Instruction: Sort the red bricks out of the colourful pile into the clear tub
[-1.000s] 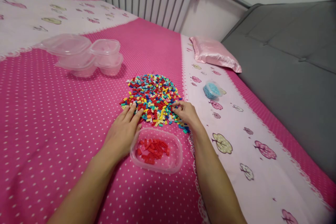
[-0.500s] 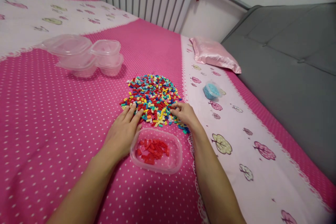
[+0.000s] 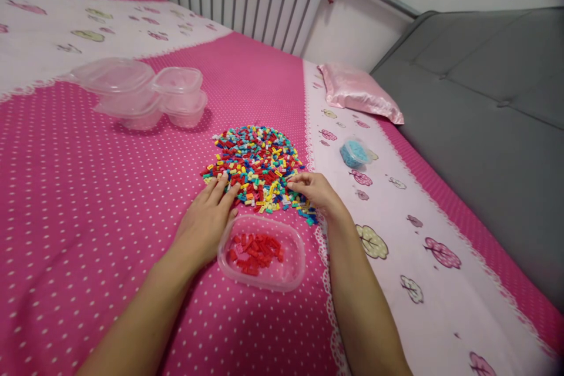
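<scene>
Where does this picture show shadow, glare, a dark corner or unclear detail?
Head view: soft shadow beneath the clear containers; head view: sheen on the pink pillow; head view: darkened upper right corner; head view: brick pile, small details unclear.

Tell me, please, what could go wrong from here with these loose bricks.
The left hand lies close beside the open container, so a nudge might tip it and spill the red bricks. The mixed pile lies loose on the bed cover; the right hand at its edge might scatter pieces.
</scene>
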### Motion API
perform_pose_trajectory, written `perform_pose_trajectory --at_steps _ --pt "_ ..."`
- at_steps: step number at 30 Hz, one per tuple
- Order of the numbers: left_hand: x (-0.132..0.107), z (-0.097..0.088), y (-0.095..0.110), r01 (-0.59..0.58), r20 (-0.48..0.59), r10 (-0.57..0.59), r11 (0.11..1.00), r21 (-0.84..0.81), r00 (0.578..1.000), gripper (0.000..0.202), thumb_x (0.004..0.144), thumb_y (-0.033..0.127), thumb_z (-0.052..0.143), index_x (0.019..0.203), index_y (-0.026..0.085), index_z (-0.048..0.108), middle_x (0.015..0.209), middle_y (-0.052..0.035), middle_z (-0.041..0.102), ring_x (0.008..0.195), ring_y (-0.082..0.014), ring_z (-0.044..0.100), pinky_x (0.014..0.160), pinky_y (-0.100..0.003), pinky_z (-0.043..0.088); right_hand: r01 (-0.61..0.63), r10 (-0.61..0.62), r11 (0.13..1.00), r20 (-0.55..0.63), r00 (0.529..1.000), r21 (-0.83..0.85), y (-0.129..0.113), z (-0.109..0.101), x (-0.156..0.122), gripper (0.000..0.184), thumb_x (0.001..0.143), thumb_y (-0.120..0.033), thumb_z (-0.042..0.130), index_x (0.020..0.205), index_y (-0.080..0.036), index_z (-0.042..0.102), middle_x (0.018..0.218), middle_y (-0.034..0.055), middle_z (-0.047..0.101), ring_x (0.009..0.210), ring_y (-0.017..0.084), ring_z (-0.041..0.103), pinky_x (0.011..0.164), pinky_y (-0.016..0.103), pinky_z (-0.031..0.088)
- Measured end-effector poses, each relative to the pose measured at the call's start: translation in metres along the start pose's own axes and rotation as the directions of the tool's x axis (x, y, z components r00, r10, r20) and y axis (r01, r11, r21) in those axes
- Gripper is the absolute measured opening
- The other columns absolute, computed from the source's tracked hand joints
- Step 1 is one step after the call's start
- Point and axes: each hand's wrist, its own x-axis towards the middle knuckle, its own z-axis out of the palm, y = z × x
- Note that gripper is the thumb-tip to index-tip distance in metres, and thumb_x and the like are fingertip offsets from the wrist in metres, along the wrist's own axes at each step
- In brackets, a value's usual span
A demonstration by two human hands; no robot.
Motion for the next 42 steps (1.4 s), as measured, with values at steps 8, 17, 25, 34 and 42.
perform_pose_trajectory --at_steps 8,17,25,34,42 --pt "0.000 -0.003 0.001 0.000 0.009 0.000 1.000 -0.001 1.000 0.050 0.094 0.029 0.039 0.140 0.009 0.045 0.152 -0.0198 0.033 0.142 -0.0319 0.026 0.113 -0.045 0.029 -0.151 0.124 0.848 0.087 0.989 0.507 -0.015 0.000 -0.004 0.017 0.067 -0.027 0.077 0.077 -0.017 0.068 0.067 -0.0027 0.064 0.050 0.004 0.049 0.038 0.014 0.033" --pt "0.001 -0.003 0.001 0.007 0.009 -0.007 1.000 -0.007 1.000 0.050 0.094 0.029 0.041 0.140 0.009 0.045 0.152 -0.0202 0.032 0.141 -0.0329 0.028 0.113 -0.045 0.030 -0.293 0.171 0.548 0.238 0.956 0.784 -0.026 -0.002 -0.003 0.025 0.095 -0.020 0.045 0.081 -0.016 0.065 0.078 0.0039 0.073 0.079 0.010 0.070 0.070 0.015 0.057" --pt "0.000 -0.002 0.001 0.011 -0.003 -0.011 1.000 -0.011 1.000 0.050 0.093 0.029 0.041 0.139 0.010 0.045 0.152 -0.0195 0.032 0.141 -0.0321 0.027 0.113 -0.045 0.030 -0.272 0.202 0.636 0.184 0.962 0.722 -0.025 -0.001 -0.003 0.025 0.094 -0.031 0.047 0.081 -0.017 0.064 0.077 0.0042 0.071 0.080 0.012 0.069 0.073 0.019 0.056" --pt "0.000 -0.006 0.002 0.006 0.025 -0.006 1.000 -0.017 1.000 0.050 0.094 0.029 0.040 0.140 0.009 0.045 0.153 -0.0213 0.030 0.141 -0.0335 0.026 0.114 -0.045 0.028 -0.032 0.051 0.991 -0.156 0.986 0.127 -0.005 0.003 0.002 0.027 0.077 -0.041 0.059 0.085 -0.016 0.066 0.056 -0.0048 0.045 0.046 0.008 0.032 0.041 0.022 0.025" --pt "0.000 -0.003 0.001 0.010 0.004 -0.010 1.000 -0.023 1.000 0.049 0.094 0.028 0.039 0.139 0.010 0.045 0.152 -0.0192 0.032 0.141 -0.0320 0.028 0.113 -0.045 0.030 0.101 -0.161 0.941 -0.165 0.973 -0.324 0.005 0.016 0.005 0.033 0.075 -0.027 0.059 0.105 -0.022 0.071 0.053 -0.0062 0.047 0.055 0.013 0.044 0.059 0.027 0.034"
